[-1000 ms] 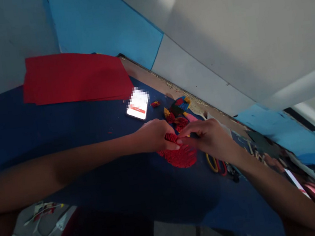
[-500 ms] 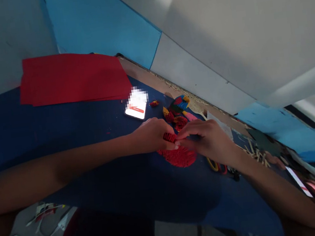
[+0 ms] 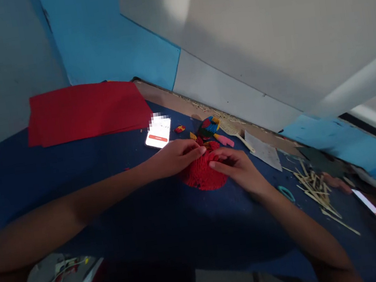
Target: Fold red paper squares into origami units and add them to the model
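A round, ridged red piece (image 3: 204, 177), apparently built of many small folded paper units, sits at the middle of the blue table. My left hand (image 3: 179, 156) grips its upper left side, thumb lying across the top and fingers curled behind. From the right, my right hand (image 3: 240, 167) holds the opposite edge between thumb and fingers. The fingertips on the far side are partly hidden. Just beyond my hands lie a blue, red and yellow folded-paper piece (image 3: 209, 126), a pink piece (image 3: 224, 140) and a small red and yellow one (image 3: 180, 129).
A lit phone (image 3: 158, 136) lies behind my left hand, with red sheets (image 3: 87, 111) farther left. To the right are a pale slotted spatula (image 3: 243, 143), white paper (image 3: 262, 149), a teal ring (image 3: 286, 193) and thin sticks (image 3: 315, 189). Another lit phone (image 3: 372, 207) is at far right.
My fingertips were pinched together over a ridged red part above the round piece. They have since moved apart onto its two sides. The view has shifted, showing the teal ring and more sticks.
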A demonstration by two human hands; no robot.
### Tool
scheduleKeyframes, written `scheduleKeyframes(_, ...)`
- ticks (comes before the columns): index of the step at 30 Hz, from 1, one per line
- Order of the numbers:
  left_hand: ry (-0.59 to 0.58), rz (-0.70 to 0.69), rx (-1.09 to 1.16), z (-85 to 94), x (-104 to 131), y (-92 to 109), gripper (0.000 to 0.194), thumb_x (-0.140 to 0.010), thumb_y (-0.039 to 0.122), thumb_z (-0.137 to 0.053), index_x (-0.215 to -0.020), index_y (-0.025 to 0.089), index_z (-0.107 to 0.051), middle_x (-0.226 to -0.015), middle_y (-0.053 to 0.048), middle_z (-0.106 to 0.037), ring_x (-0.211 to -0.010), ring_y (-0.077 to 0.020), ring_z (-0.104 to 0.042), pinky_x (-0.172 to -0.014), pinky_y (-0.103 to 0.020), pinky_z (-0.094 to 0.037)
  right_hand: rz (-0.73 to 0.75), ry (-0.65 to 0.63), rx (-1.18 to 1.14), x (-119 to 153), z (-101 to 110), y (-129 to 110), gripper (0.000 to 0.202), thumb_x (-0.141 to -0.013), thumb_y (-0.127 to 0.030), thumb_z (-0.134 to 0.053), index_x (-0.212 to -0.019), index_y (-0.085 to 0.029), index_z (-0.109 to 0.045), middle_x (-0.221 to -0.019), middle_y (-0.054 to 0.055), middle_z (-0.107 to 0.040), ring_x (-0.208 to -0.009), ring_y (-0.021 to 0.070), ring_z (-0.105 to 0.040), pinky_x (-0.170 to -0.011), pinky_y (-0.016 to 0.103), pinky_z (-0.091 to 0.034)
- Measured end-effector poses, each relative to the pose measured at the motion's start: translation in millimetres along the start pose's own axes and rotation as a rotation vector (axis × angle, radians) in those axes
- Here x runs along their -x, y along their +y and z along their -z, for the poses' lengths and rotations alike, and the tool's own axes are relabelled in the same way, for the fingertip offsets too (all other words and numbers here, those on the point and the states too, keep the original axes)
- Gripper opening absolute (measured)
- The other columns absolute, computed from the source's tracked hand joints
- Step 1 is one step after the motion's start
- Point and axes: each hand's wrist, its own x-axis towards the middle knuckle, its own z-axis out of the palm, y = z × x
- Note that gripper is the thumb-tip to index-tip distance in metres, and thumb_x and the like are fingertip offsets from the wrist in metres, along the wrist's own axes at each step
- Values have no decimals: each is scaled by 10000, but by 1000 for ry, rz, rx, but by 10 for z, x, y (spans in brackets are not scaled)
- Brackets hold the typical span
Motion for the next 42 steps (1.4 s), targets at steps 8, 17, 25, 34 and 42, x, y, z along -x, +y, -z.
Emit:
scheduleKeyframes(8, -3, 24, -31, -22, -3, 9, 291, -818, 410, -474, -790, 141, -579, -662, 11, -546, -611, -97, -473, -560, -217, -340, 13, 103, -108, 4, -117, 35, 197, -712, -368, -665, -805, -201, -618, -633, -32, -564, -555, 86, -485, -521, 227, -386)
scheduleKeyframes(17, -7, 50, -73, -9, 39, 52, 346, -745, 473, -574, -837, 140, -599, -729, -7, -603, -642, -112, -511, -580, -222, -362, -15, 95, -165, -5, -108, 54, 203, -717, -359, -663, -837, -203, -613, -707, -14, -605, -628, 106, -542, -593, 255, -424)
scheduleKeyframes(25, -85, 51, -112, -19, 46, 34, 350, -656, 416, -672, -866, 138, -634, -744, -7, -627, -646, -124, -537, -586, -226, -378, 68, 74, -75, -48, -42, 76, 201, -778, -381, -606, -868, -204, -640, -787, 15, -648, -700, 129, -582, -652, 278, -456)
scheduleKeyframes(34, -68, 86, -49, -39, 54, 31, 299, -647, 359, -683, -840, 133, -658, -734, -16, -647, -644, -126, -567, -570, -223, -404, 120, 106, -50, -64, -36, 43, 135, -770, -347, -624, -781, -215, -655, -770, 13, -654, -716, 143, -588, -687, 303, -472)
scheduleKeyframes(42, -76, 59, -34, -69, 75, 20, 281, -644, 359, -692, -822, 143, -666, -642, 12, -613, -582, -106, -532, -533, -214, -381, 122, -1, 50, -10, 6, 23, 163, -783, -346, -612, -808, -190, -652, -793, 24, -656, -715, 140, -588, -673, 283, -459)
